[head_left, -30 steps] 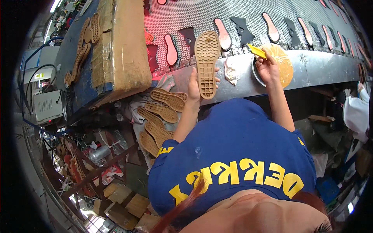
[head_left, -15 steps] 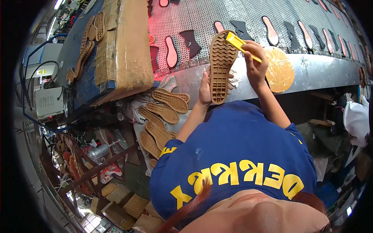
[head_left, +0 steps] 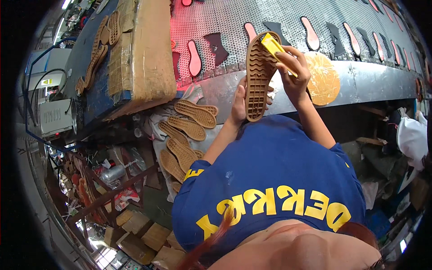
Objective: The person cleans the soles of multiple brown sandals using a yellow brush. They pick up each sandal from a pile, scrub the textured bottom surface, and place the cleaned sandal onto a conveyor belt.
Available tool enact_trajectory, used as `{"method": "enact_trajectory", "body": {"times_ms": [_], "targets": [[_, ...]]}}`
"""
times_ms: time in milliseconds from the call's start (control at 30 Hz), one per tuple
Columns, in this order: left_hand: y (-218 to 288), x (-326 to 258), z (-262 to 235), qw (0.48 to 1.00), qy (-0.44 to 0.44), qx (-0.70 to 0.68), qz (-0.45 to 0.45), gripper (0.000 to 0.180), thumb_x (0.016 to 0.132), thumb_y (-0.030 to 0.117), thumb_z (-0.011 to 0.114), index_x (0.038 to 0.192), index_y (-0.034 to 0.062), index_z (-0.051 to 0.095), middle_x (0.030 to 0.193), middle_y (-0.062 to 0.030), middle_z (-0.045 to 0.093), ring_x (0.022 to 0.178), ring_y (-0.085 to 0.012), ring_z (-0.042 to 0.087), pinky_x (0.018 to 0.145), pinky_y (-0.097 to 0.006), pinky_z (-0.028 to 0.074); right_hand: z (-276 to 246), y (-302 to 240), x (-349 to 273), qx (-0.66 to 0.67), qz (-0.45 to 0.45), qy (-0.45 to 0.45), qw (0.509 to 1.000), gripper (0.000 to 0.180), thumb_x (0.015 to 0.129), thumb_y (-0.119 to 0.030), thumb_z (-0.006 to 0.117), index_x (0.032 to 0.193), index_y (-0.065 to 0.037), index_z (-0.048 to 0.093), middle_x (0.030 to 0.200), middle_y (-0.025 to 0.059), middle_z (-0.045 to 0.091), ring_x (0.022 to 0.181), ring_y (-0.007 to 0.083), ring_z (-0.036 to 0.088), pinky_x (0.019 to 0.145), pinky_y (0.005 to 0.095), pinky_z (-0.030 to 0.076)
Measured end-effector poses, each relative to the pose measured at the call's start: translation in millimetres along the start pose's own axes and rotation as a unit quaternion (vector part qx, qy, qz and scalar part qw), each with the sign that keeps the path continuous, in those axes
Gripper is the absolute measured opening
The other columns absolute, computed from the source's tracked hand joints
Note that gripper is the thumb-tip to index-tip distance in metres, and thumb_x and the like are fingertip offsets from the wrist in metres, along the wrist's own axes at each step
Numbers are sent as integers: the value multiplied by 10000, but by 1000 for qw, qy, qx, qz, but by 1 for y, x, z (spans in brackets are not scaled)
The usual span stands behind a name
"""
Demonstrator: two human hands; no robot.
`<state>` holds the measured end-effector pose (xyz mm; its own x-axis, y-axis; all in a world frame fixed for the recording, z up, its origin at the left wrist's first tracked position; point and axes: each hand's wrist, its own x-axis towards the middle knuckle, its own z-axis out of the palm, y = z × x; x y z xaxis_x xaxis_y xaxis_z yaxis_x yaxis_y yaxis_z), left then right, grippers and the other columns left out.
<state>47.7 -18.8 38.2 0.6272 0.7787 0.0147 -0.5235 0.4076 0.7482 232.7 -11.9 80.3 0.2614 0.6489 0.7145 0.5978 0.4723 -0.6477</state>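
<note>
A brown shoe sole stands nearly upright in front of me, its ridged, grid-patterned side showing. My left hand grips the sole by its lower edge, fingers behind it and partly hidden. In my right hand is a flat yellow-handled tool, held between thumb and fingers. The tool's far end lies against the upper part of the sole, near the rim; I cannot make out its tip. Several similar brown soles lie on a pale cloth to the left of my left arm.
Beyond my hands runs a perforated metal conveyor with a smooth metal edge, carrying pink insoles and black cut pieces. A round tan disc rests at that edge. A taped cardboard-covered block stands left, more soles behind it.
The sole and both hands have shifted very slightly to the right. The yellow tool has turned a little steeper against the sole's upper end.
</note>
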Motion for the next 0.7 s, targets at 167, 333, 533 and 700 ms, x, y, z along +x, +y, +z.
{"method": "enact_trajectory", "body": {"times_ms": [167,333,533,700], "targets": [[1,0,0,999,-3,30,10,715,955,613,332,1417,71,259,1144,-245,596,834,-243,683,652,-307,582,-2,-3,0,12,-4,-28,1000,249,819,-154,733,1035,-37,688,1108,151,637,982,281,648,831,355,528],[2,-2,0,1000,0,28,12,713,954,621,325,1397,64,282,1144,-243,599,822,-247,682,650,-306,582,-4,-1,-2,45,-10,-58,997,244,825,-148,726,1037,-35,682,1152,160,631,1031,283,643,856,350,522],[7,-4,-3,999,6,32,2,705,955,632,288,1390,77,290,1139,-255,598,813,-260,683,649,-317,590,-8,-1,-1,110,12,-119,987,263,829,-143,719,1055,-25,656,1177,159,628,1052,290,643,871,344,519],[4,-4,-11,1000,6,28,-2,780,945,665,202,1400,42,316,1163,-298,564,809,-326,682,626,-375,614,-13,-1,-3,151,38,-169,973,246,840,-147,704,1048,-25,650,1180,156,626,1034,288,648,859,344,520]]}}
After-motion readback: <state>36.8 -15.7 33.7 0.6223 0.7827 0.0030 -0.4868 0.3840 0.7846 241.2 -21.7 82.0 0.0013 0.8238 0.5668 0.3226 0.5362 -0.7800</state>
